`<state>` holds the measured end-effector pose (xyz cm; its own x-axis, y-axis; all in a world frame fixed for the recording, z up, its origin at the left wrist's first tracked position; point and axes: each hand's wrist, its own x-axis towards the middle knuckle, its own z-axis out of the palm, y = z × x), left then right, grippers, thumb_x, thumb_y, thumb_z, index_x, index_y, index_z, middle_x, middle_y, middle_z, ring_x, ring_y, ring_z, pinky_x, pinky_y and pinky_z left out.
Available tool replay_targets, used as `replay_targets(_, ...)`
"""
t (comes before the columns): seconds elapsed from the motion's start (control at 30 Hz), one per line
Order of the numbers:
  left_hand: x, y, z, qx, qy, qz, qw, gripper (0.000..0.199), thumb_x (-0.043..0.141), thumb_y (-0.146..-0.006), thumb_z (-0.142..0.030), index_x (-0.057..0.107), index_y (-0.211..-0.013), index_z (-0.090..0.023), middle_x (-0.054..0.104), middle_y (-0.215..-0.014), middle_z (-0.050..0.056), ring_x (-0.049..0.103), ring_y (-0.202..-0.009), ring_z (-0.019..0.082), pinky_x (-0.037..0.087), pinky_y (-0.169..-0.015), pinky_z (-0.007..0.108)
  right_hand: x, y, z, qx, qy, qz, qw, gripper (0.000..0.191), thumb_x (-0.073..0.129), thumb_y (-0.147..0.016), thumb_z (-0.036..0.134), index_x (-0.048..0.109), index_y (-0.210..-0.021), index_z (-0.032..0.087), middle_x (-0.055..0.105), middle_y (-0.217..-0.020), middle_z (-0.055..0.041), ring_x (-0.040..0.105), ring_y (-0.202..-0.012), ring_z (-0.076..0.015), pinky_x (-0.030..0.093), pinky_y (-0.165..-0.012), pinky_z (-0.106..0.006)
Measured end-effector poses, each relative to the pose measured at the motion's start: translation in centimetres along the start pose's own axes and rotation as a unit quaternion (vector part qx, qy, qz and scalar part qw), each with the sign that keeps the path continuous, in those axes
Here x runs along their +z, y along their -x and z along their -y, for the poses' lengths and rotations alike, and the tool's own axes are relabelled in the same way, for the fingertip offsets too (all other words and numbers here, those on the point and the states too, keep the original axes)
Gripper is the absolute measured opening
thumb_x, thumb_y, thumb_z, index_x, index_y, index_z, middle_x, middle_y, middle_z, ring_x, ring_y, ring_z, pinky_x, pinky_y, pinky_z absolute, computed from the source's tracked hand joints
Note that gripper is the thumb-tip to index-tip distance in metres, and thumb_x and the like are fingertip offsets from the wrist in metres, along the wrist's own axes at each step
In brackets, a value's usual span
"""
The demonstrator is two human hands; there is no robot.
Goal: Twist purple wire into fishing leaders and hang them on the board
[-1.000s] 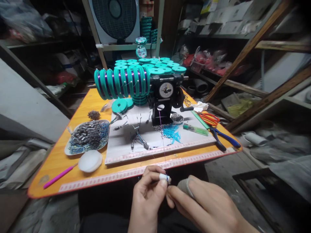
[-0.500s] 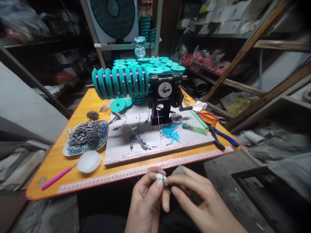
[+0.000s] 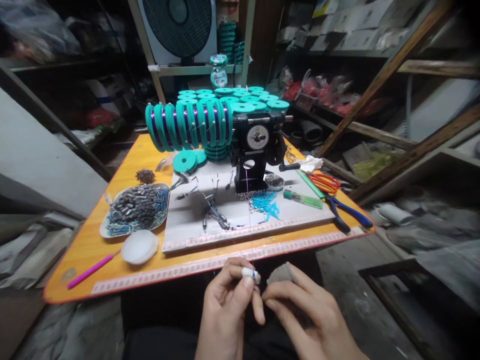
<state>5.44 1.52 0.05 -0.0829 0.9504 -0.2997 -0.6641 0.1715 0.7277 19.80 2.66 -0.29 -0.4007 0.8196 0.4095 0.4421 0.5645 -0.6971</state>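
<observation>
A thin purple line (image 3: 247, 186) runs from the black hand-cranked winder (image 3: 240, 177) down to my left hand (image 3: 228, 302). The thumb and index finger of this hand are pinched together, with the line looped in dark turns over a white wrap (image 3: 248, 272) at the index fingertip. Just to its right is my right hand (image 3: 311, 307), its thumb and index finger pressed together. Whatever lies in that pinch is too small to make out. A grey wrap (image 3: 282, 273) covers another finger of the right hand. Both hands are in front of the table edge.
Teal spools (image 3: 189, 125) line the winder's shaft. A tray of sinkers and swivels (image 3: 135, 207), a white dish (image 3: 139, 247) and a magenta-handled tool (image 3: 90, 271) are at left. Blue sleeves (image 3: 265, 202), orange-handled scissors (image 3: 325, 183) and blue pliers (image 3: 350, 212) are at right.
My right hand has drawn slightly away from the left fingertip, leaving a gap between them. The left hand keeps its pinch. The whole view has shifted a little.
</observation>
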Motion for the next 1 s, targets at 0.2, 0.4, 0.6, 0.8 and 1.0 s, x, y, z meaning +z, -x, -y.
replay_targets(0.2, -0.1, 0.1, -0.4, 0.009, -0.014, 0.015, 1.0, 0.018, 0.078, -0.073, -0.031, 0.072, -0.07, -0.014, 0.057, -0.091, 0.0, 0.049, -0.041, -0.001, 0.043, -0.058, 0.023, -0.3, 0.2, 0.4, 0.011, -0.015, -0.004, 1.0, 0.018, 0.051, -0.09, 0.01, 0.065, -0.083, 0.02, 0.06, -0.073, -0.0033, 0.06, -0.066, -0.0157, 0.05, -0.059, -0.026)
replay_targets(0.4, -0.3, 0.0, -0.2, 0.022, -0.023, 0.031, 0.999, 0.018, 0.076, -0.076, -0.029, 0.071, -0.07, -0.013, 0.055, -0.09, -0.001, 0.05, -0.04, -0.002, 0.037, -0.053, 0.021, -1.1, 0.3, 0.7, 0.011, -0.036, -0.01, 0.999, 0.017, 0.054, -0.088, 0.007, 0.064, -0.084, 0.021, 0.061, -0.073, -0.002, 0.061, -0.065, -0.0152, 0.049, -0.058, -0.025)
replay_targets(0.6, -0.3, -0.1, -0.2, 0.018, -0.017, 0.045, 0.999, 0.019, 0.076, -0.076, -0.03, 0.07, -0.069, -0.013, 0.056, -0.09, 0.001, 0.051, -0.039, -0.002, 0.029, -0.048, 0.018, -1.2, 0.0, 0.7, -0.009, -0.054, -0.022, 0.998, 0.016, 0.057, -0.085, 0.009, 0.063, -0.079, 0.022, 0.062, -0.066, 0.0011, 0.059, -0.06, -0.014, 0.048, -0.056, -0.023)
replay_targets(0.8, -0.2, -0.1, -0.1, 0.028, -0.019, 0.053, 0.998, 0.021, 0.075, -0.078, -0.029, 0.067, -0.067, -0.013, 0.056, -0.088, 0.0, 0.052, -0.038, -0.002, 0.028, -0.046, 0.017, -1.6, -0.3, 0.9, 0.03, -0.082, -0.024, 0.996, 0.013, 0.06, -0.087, 0.015, 0.064, -0.079, 0.024, 0.063, -0.068, 0.0017, 0.061, -0.063, -0.0144, 0.048, -0.058, -0.023)
replay_targets(1.0, 0.0, -0.1, -0.1, 0.029, -0.016, 0.059, 0.998, 0.023, 0.074, -0.078, -0.03, 0.065, -0.067, -0.013, 0.055, -0.086, -0.001, 0.052, -0.037, -0.002, 0.024, -0.044, 0.017, -1.7, -1.0, 0.5, 0.099, -0.197, -0.021, 0.975, 0.01, 0.063, -0.089, 0.025, 0.066, -0.08, 0.026, 0.061, -0.072, 0.0009, 0.058, -0.068, -0.0133, 0.045, -0.061, -0.02)
